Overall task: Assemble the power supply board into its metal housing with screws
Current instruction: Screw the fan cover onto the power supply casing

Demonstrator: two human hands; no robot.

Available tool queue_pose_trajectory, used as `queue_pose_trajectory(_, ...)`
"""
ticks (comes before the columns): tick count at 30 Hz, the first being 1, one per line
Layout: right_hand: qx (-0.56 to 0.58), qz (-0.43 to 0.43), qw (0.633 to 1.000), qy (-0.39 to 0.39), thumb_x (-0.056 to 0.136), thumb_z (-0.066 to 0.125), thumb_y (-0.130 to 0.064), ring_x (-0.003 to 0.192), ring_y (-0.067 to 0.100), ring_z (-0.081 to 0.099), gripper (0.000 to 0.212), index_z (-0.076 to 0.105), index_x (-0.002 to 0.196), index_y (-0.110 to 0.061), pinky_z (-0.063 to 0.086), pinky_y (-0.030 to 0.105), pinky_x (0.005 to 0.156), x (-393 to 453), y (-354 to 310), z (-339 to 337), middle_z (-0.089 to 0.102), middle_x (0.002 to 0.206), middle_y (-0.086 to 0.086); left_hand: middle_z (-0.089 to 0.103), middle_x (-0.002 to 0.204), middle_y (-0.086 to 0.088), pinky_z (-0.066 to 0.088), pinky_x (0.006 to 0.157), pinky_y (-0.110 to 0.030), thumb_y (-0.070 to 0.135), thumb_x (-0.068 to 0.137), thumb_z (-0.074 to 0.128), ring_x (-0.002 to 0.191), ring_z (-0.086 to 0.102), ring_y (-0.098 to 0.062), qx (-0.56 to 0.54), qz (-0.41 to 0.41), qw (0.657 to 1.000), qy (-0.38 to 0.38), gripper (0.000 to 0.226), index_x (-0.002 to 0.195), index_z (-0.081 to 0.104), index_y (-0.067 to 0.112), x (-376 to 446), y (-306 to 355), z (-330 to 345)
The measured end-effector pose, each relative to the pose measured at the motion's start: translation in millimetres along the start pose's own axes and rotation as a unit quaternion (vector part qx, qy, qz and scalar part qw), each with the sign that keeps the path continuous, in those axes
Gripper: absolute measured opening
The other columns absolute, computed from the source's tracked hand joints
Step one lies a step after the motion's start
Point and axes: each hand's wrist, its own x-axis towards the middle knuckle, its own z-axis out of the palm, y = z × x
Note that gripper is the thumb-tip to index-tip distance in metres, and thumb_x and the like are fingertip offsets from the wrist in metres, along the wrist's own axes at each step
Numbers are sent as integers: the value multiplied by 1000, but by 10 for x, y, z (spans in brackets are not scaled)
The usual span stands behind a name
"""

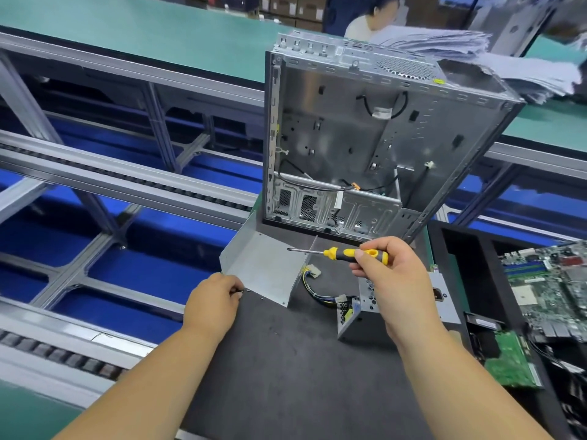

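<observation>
My right hand [389,281] grips the yellow-and-black screwdriver [341,254], tip pointing left over the bent metal cover [263,271]. My left hand [212,301] pinches a small screw [242,291] (barely visible) on the black mat [286,360]. The power supply housing [359,315] sits beside my right wrist.

The stubby screwdriver [355,254] at centre frame has a yellow handle banded with black and a dark metal shaft. Below it, the bent sheet-metal cover [263,268] is plain matt silver-grey, and the wire bundle [313,285] beside it mixes yellow, black and blue strands with white plugs. The flat work mat [286,360] is charcoal. The open computer chassis [349,138] at upper centre is bare silver with perforated mesh patches. At lower right, the circuit board [508,363] is green.
</observation>
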Motion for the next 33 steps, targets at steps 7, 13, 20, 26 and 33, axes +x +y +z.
queue_pose_trajectory(7,-4,-3,1000,-6,90,67,-11,73,13,73,8,66,87,-18,52,26,70,-56,-8,-35,73,79,1,57,96,13,53,76,-33,28,92,63,88,55,-12,22,47,999,-16,4,92,64,32,15,-21,-8)
queue_pose_trajectory(13,1,-6,1000,-5,90,67,-11,74,15,74,7,65,89,-17,55,28,72,-81,1,-34,73,82,6,56,98,11,46,72,-26,30,96,57,88,52,-12,74,103,992,-19,5,96,62,29,34,-38,-15)
queue_pose_trajectory(20,1,-12,1000,-4,90,67,-10,74,15,74,8,66,88,-18,56,27,71,-92,3,-44,73,81,3,56,92,12,46,68,-27,28,96,55,85,51,-12,62,111,992,-8,8,89,57,32,-9,17,-60)
queue_pose_trajectory(26,10,-25,1000,2,90,67,-11,74,15,73,12,66,86,-23,57,28,72,-90,2,-56,73,80,2,58,86,15,41,63,-18,23,95,58,81,54,-5,-67,67,995,-4,16,85,55,36,-98,159,-150)
queue_pose_trajectory(33,48,-63,997,-7,91,66,-13,72,14,71,11,66,89,-23,52,16,64,-117,-75,-133,70,75,-5,72,90,11,48,73,-27,17,93,61,81,63,-3,-371,9,928,-32,24,86,64,41,-164,645,-477)
